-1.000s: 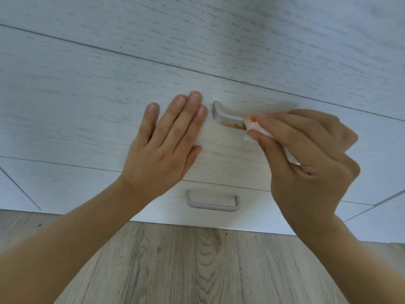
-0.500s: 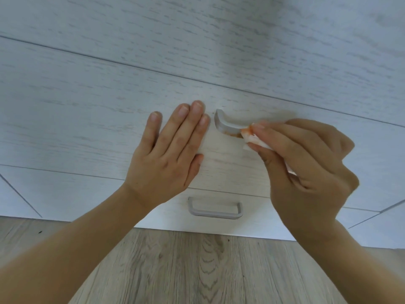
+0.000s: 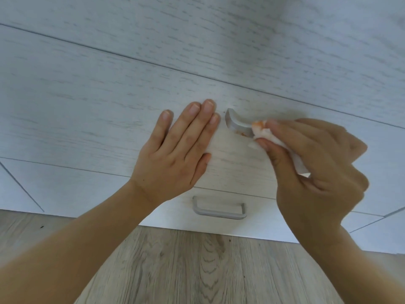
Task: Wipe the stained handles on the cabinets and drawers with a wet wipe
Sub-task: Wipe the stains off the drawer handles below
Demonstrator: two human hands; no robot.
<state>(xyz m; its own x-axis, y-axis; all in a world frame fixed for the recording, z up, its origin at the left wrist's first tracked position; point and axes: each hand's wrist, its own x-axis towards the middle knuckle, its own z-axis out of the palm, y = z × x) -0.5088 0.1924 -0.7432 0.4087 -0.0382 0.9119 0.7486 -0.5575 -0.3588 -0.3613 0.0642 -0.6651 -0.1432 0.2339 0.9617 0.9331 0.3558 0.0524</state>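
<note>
left hand [image 3: 175,159]: I've got it flat, fingers straight, pressing the drawer front [image 3: 76,119] beside the handle, holding nothing. Guessing that keeps the drawer from sliding while I scrub.
right hand [image 3: 315,163]: pinching the wet wipe [image 3: 263,133] between thumb and fingers.
wet wipe: its tip is already orange, pressed on the stained handle [image 3: 237,125].
stain: some orange left under the bar, so not done imo.
lower handle [image 3: 219,210]: untouched, looks clean from here.
</note>
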